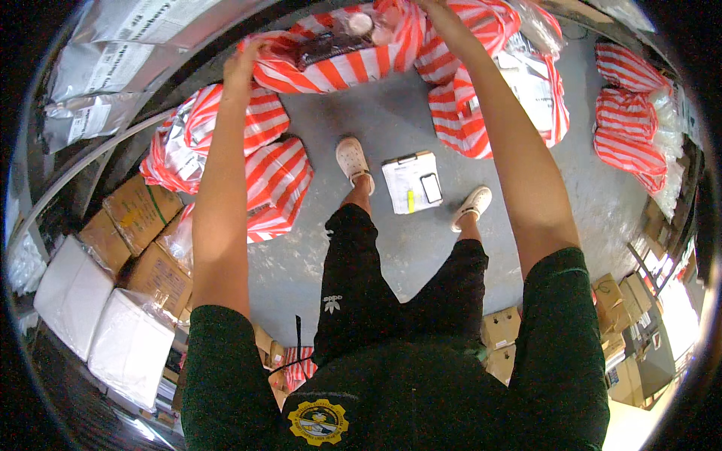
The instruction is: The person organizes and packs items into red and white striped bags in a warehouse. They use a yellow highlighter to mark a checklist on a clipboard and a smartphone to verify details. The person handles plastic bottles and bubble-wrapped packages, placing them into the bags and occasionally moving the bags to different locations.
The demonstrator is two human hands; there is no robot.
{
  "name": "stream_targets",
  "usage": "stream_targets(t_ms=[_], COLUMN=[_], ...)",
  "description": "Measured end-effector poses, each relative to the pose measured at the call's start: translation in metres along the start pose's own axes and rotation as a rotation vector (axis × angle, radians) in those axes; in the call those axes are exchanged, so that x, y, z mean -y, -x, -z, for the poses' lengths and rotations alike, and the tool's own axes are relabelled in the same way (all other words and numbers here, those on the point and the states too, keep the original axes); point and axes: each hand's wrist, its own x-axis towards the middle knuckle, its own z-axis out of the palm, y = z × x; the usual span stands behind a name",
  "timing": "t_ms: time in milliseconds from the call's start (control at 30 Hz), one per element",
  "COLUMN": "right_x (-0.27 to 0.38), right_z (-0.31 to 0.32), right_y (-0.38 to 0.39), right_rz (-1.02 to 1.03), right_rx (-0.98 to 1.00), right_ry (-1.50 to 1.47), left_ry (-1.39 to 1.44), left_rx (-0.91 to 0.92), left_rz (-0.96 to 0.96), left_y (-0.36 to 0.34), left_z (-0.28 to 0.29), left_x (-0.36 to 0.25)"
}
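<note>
A red-and-white striped plastic bag (338,71) lies across the far middle, its mouth spread wide. Inside it are a dark package (331,49) and pale round-topped items (360,25). With arm stretched forward, my left hand (252,56) is closed on the bag's left rim. My right hand (435,6) reaches to the bag's right end at the top of the picture, where its fingers are cut off from sight.
More striped bags stand at the left (271,188) and right (462,120). Between my feet, a clipboard (398,184) with papers, a phone (431,188) and a yellow marker (411,200) lies on the grey floor. Cardboard boxes (143,214) and white packages (131,342) are stacked left.
</note>
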Motion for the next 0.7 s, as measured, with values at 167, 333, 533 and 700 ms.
stream_targets(t_ms=[167, 333, 533, 700], right_x=[0.009, -0.094, -0.1, -0.127], right_z=[0.047, 0.023, 0.126, 0.308], right_y=[0.141, 0.351, 0.616, 0.705], right_rz=[0.161, -0.084, -0.569, -0.607], right_rx=[-0.32, 0.019, 0.518, 0.202], right_ry=[0.004, -0.025, 0.054, 0.09], left_ry=[0.181, -0.872, -0.692, -1.006], left_rx=[-0.254, -0.098, 0.386, 0.148], left_rz=[-0.098, -0.21, 0.214, 0.169], left_y=[0.065, 0.206, 0.499, 0.634], left_z=[-0.018, 0.059, -0.12, -0.229], left_x=[0.045, 0.202, 0.246, 0.204])
